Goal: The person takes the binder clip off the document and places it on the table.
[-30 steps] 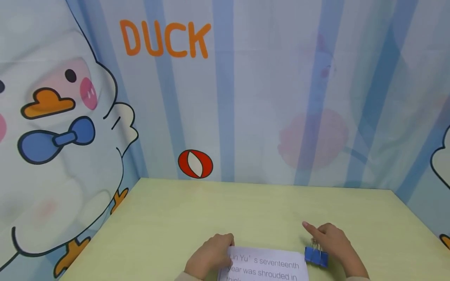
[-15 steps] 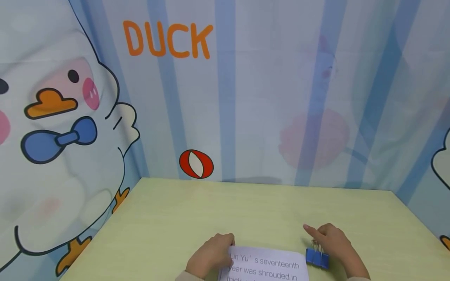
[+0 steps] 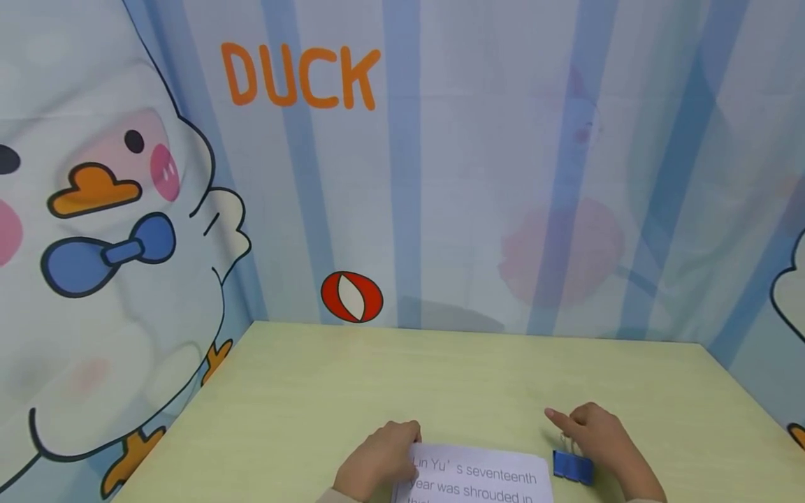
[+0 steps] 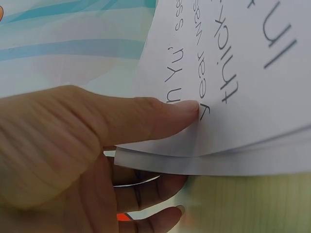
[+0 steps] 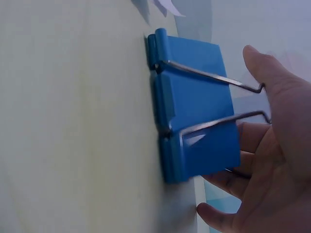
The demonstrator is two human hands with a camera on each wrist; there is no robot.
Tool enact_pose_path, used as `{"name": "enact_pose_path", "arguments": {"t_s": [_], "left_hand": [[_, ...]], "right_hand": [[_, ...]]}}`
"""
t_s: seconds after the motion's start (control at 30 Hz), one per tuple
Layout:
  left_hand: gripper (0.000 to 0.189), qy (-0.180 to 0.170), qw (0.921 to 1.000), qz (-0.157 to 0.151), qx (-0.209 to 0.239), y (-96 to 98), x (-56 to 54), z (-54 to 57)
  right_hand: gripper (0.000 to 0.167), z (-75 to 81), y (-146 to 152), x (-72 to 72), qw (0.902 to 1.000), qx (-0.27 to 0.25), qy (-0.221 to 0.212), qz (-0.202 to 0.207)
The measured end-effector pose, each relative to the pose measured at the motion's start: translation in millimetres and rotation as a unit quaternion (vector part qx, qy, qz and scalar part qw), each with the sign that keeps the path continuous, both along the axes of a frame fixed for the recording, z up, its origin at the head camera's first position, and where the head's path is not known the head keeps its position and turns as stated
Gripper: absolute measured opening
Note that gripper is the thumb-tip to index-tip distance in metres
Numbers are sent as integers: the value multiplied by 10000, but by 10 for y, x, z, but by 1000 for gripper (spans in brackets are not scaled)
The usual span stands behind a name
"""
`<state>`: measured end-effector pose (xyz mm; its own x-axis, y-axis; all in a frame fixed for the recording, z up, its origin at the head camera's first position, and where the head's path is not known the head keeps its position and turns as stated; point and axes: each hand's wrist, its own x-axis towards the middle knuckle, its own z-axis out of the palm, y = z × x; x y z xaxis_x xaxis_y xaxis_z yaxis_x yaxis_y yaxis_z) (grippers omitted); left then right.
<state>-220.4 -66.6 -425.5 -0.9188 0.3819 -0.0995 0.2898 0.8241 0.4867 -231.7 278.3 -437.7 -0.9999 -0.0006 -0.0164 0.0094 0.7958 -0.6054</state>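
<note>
White printed sheets (image 3: 481, 467), with text starting "Lin Yu's seventeenth", show at the bottom of the head view. My left hand (image 3: 380, 457) pinches them at their far left corner. In the left wrist view the thumb (image 4: 165, 116) lies on the top sheet (image 4: 262, 102) and the fingers are beneath. Just right of the sheets, my right hand (image 3: 600, 440) holds a blue binder clip (image 3: 573, 467) by its wire handles. The right wrist view shows the clip's closed mouth toward the table, its handles against the palm, and the thumb tip sticking out free.
A pale yellow table (image 3: 352, 377) spreads beyond both hands. Behind it hangs a striped blue cloth backdrop (image 3: 465, 175) with a printed duck (image 3: 144, 300) at the left.
The right hand has shifted slightly right and toward the body with the binder clip, and a gap now shows between clip and sheets. The left hand keeps its pinch on the sheets.
</note>
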Motion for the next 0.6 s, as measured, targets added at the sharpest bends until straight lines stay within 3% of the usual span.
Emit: {"name": "enact_pose_path", "arguments": {"t_s": [0.37, 0.6], "left_hand": [[30, 50, 10000, -4, -23, -5, 17, 5], [31, 97, 9999, -1, -49, -5, 18, 10]], "right_hand": [[53, 3, -30, -33, 9999, 72, 63, -86], [50, 156, -159, -9, 9973, 139, 697, 197]]}}
